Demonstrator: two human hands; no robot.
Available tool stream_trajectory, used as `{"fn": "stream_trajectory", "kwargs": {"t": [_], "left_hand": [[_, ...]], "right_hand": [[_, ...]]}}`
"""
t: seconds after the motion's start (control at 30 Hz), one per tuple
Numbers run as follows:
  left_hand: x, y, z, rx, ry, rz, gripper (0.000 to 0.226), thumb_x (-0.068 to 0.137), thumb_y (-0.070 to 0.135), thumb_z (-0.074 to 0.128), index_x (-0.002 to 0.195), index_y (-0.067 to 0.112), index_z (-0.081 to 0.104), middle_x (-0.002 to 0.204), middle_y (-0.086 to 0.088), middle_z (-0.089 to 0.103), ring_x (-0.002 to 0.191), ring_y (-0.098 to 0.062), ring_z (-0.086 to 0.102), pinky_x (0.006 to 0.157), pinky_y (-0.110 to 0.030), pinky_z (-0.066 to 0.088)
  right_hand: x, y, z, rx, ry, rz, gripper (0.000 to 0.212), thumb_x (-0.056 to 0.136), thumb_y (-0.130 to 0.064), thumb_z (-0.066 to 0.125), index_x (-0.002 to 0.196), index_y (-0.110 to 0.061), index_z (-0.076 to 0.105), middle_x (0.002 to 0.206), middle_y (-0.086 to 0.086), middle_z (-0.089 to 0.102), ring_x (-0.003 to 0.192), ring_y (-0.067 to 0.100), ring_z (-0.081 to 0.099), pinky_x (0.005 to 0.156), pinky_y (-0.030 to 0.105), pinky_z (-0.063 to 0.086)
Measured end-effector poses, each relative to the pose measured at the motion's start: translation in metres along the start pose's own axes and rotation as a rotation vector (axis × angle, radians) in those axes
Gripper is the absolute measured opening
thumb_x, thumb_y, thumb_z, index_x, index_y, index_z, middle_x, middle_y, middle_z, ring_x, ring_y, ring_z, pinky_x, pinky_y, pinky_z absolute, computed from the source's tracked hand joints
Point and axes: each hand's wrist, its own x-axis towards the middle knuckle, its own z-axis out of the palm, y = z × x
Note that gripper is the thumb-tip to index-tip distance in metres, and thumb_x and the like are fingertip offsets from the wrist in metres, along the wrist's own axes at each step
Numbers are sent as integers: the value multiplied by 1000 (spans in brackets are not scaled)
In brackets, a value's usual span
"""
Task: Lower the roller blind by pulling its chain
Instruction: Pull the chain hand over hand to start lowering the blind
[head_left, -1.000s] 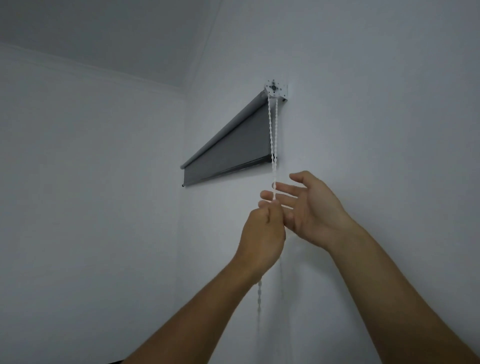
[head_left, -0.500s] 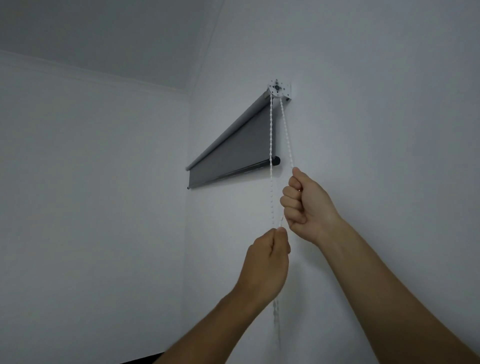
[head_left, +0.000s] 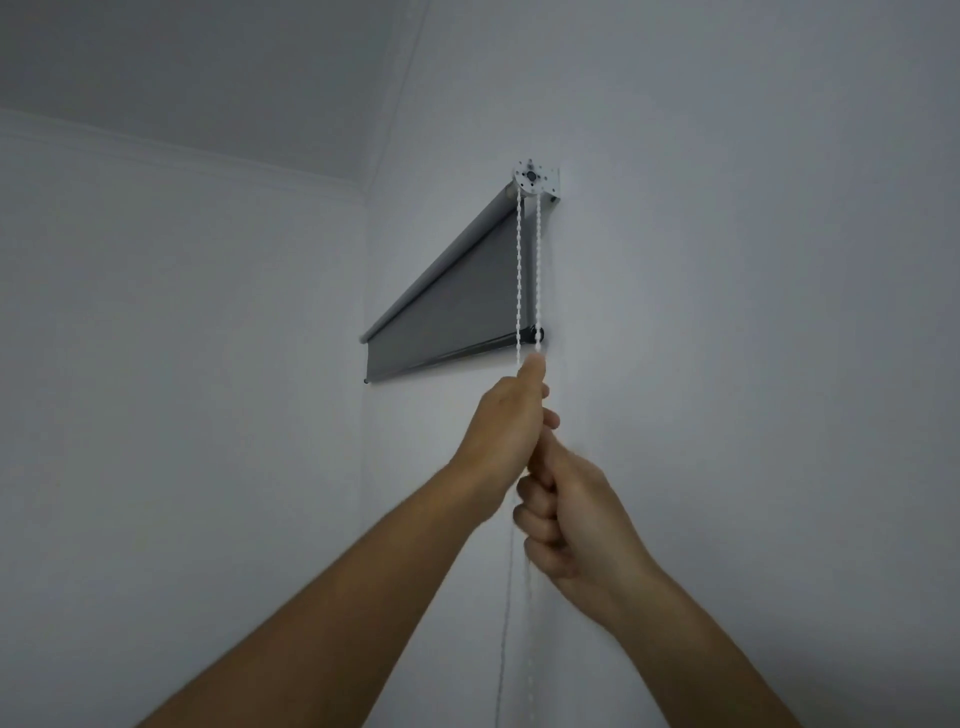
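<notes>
A grey roller blind hangs high on the right wall, unrolled a short way, with its dark bottom bar just above my hands. A white bead chain drops in two strands from the white end bracket. My left hand is raised just under the bottom bar and pinches the chain between thumb and fingers. My right hand sits directly below it, closed in a fist around the chain. The chain's loose lower part hangs blurred beneath my right hand.
White walls meet in a corner left of the blind, under a white ceiling with a thin cornice. A thin dark line runs down the wall beside the chain.
My left hand has gone up the chain from below to just under the bottom bar. My right hand has come down, gripping the chain. The blind's bottom bar sits slightly lower.
</notes>
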Motion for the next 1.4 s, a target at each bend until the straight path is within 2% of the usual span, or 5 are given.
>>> {"fn": "stream_trajectory", "kwargs": {"t": [0.37, 0.47, 0.83, 1.07, 1.4], "left_hand": [[8, 10, 19, 109, 202, 171, 44, 102, 25, 31, 59, 15, 33, 49, 6, 35, 30, -1, 34, 32, -11, 27], [3, 7, 17, 147, 196, 188, 47, 103, 29, 31, 59, 17, 40, 50, 6, 41, 32, 4, 40, 33, -9, 29], [-37, -29, 11, 429, 75, 376, 42, 106, 28, 27, 69, 24, 46, 61, 8, 50, 51, -6, 46, 48, -13, 31], [-50, -42, 6, 315, 81, 382, 43, 106, 28, 30, 63, 23, 30, 57, 9, 33, 48, -4, 35, 48, -14, 30], [-36, -35, -4, 46, 179, 197, 46, 102, 49, 27, 96, 14, 56, 82, -2, 62, 67, -2, 56, 59, -13, 46]], "right_hand": [[-8, -7, -15, -51, 111, 110, 36, 100, -31, 47, 75, -9, 60, 56, 6, 49, 39, 14, 43, 32, 18, 20], [-2, -20, -21, 41, 175, 96, 31, 98, -31, 45, 94, -8, 67, 75, 11, 76, 58, 25, 73, 31, 19, 30], [44, -70, -14, 275, 14, 171, 44, 98, -32, 50, 121, 4, 60, 101, 19, 77, 84, 34, 76, 46, 24, 52], [60, -80, 5, 196, -20, 139, 38, 101, -39, 54, 69, -17, 50, 53, -6, 25, 36, 8, 19, 24, 18, 13], [44, -42, -2, 106, 29, -3, 42, 102, -41, 53, 66, -22, 43, 49, -7, 22, 37, 9, 16, 25, 20, 17]]}}
